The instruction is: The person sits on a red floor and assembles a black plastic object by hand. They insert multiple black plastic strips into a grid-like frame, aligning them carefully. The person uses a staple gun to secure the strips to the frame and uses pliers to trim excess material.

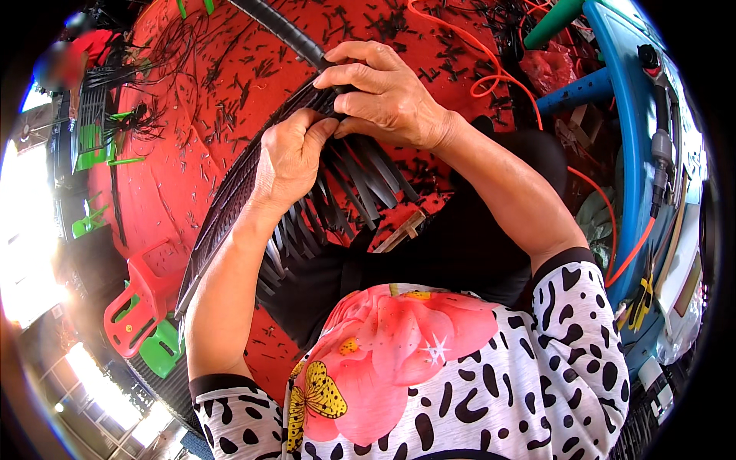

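Observation:
A curved piece woven from black flat strips (230, 192) lies across my lap and along my left forearm. Loose strip ends (364, 180) fan out from its inner side, below my hands. From its far end a black wrapped bar (280, 27) runs up to the left. My left hand (291, 157) is closed, thumb and fingers pinching the woven piece at its edge. Close against it, my right hand (387, 96) curls its fingers over the same edge where the bar meets the weave. The exact strip between the fingertips is hidden.
Black strip scraps litter the red floor (192, 146). At left stand a red plastic chair (138, 307) and a green one (162, 349). On the right, a blue table (632, 153) holds a power tool (661, 153) and yellow-handled cutters (640, 303); an orange hose (502, 75) trails nearby.

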### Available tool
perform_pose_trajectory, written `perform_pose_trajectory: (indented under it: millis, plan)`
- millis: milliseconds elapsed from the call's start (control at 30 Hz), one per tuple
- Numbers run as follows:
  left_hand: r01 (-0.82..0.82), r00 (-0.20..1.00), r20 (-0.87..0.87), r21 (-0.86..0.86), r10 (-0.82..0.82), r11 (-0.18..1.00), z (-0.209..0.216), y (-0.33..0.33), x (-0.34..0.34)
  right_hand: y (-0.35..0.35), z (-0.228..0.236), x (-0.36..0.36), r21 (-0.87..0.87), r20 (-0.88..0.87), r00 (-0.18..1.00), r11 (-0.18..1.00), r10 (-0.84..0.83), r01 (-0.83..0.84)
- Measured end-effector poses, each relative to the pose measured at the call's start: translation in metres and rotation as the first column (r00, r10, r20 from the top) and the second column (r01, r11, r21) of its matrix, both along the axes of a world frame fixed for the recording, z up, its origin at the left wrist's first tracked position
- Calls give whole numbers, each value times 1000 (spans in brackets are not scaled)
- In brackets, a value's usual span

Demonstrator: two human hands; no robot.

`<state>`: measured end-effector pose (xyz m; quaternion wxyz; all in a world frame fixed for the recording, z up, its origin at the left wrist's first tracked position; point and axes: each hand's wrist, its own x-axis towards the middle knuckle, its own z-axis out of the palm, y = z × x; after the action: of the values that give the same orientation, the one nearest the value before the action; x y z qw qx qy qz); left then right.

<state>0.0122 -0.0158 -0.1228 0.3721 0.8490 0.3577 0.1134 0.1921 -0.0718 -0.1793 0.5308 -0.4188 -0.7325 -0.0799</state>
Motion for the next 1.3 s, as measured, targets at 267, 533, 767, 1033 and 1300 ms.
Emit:
perform_pose_trajectory:
  millis: [267, 533, 767, 1033, 1300]
  plan:
    - [-50, 996, -76, -67, 45, 997, -2, 5, -1, -7, 3, -1, -43, -94, 995, 999, 17, -21]
    - [-84, 994, -79, -177, 71, 981, -4, 0, 0, -43, 0, -19, -631, -729, 567, 697, -383, -341]
    - [-17, 997, -75, -71, 12, 997, -13, -2, -3, -39, 3, -29, -750, -625, 612, 591, -485, -296]
    - [-45, 996, -84, -102, 36, 994, -11, -3, 0, -34, 5, -25, -753, -588, 667, 611, -457, -245]
    - [-52, 985, -170, -294, 1, 954, 0, 3, 3, -35, 1, -22, -744, -550, 722, 638, -419, -197]
